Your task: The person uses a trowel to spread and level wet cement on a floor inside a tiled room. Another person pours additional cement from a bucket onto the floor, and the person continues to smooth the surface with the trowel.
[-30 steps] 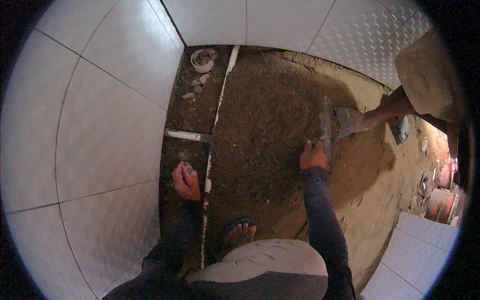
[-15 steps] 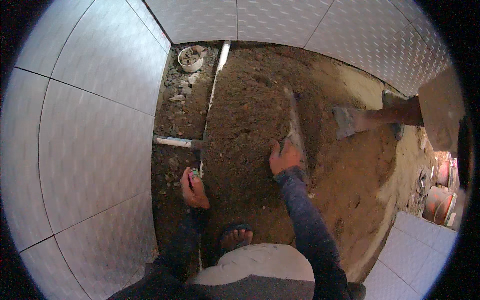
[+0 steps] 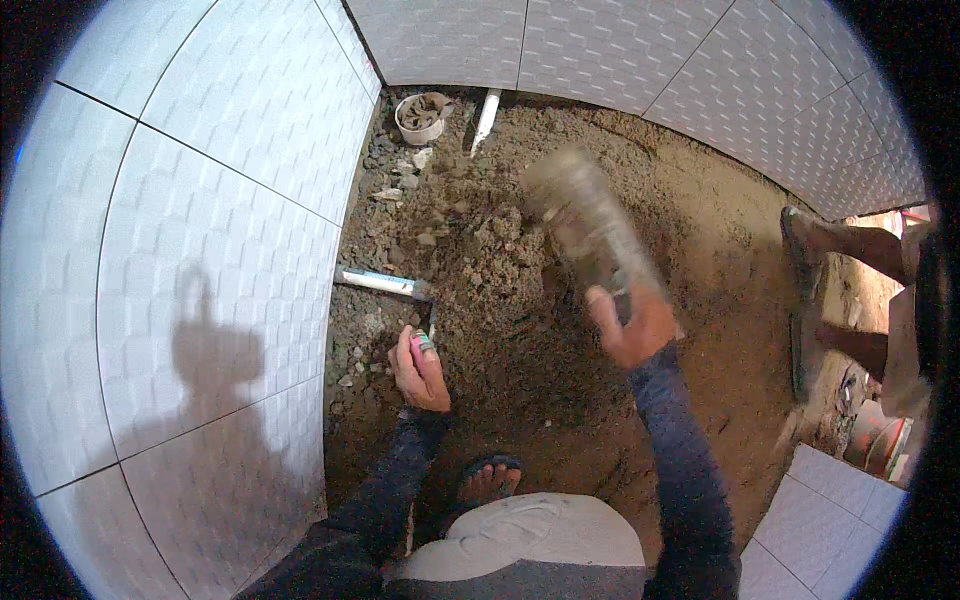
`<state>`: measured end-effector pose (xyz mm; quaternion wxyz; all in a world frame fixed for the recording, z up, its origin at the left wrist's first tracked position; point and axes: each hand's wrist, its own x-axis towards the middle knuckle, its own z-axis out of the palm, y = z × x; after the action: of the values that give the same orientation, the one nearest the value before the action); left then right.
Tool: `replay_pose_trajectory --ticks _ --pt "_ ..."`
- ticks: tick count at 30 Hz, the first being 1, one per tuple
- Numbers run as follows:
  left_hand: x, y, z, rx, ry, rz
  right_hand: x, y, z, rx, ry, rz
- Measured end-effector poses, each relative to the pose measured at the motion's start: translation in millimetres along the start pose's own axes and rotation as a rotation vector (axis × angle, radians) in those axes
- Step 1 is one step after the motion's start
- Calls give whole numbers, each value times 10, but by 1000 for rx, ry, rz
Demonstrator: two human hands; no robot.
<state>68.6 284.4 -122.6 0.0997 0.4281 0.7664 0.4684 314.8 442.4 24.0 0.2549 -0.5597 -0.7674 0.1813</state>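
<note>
My right hand [image 3: 640, 328] grips a long, flat trowel [image 3: 600, 225], smeared by motion and tilted above the loose sand [image 3: 510, 255]. The trowel's broad face is dull grey-brown, and its handle is mostly hidden by my fingers. Curled fingers of my left hand [image 3: 420, 375] close round a small pink-and-green object [image 3: 425, 345], too covered to name. That hand is just below a short white pipe [image 3: 385, 282], which sticks out from the left wall. A second white pipe [image 3: 486, 120] comes from the back wall, and sand covers its near end.
Textured white tiles line the left wall [image 3: 210, 260] and back wall [image 3: 590, 50]. A small white tub [image 3: 420, 118] of rubble stands in the back left corner, near stones. Another person's legs [image 3: 850, 240] are at right, with an orange-and-white bucket [image 3: 878, 435] and pale floor tiles [image 3: 830, 510].
My right hand has moved right and lifted the trowel, turning its face into view. Sand now lies over much of the back pipe. The other person's leg has moved away to the right.
</note>
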Motion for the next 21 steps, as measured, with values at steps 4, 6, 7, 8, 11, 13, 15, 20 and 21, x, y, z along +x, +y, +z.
replay_pose_trajectory --ticks 4,6,7,8,11,13,15,20,21 --pt "11 36 26 -23 1 9 -84 45 330 -314 -219 -368" --pt "24 18 17 -33 -23 -23 201 38 472 -381 -349 -250" --pt "60 92 -6 -30 -34 -18 341 48 519 -412 -352 -258" --pt "81 123 -29 -23 -41 -15 455 49 578 -439 -358 -270" --pt "53 41 -44 -25 -67 -64 753 73 717 -464 -392 -291" --pt "25 36 -49 -55 -91 -123 931 100 773 -485 -370 -282" --pt "27 53 -17 -68 -76 -132 1134 109 796 -497 -379 -244" --pt "14 8 -12 -30 -77 -50 1552 186 975 -571 -447 -114" --pt "59 40 -32 -14 -114 -55 1619 159 994 -562 -451 -92"
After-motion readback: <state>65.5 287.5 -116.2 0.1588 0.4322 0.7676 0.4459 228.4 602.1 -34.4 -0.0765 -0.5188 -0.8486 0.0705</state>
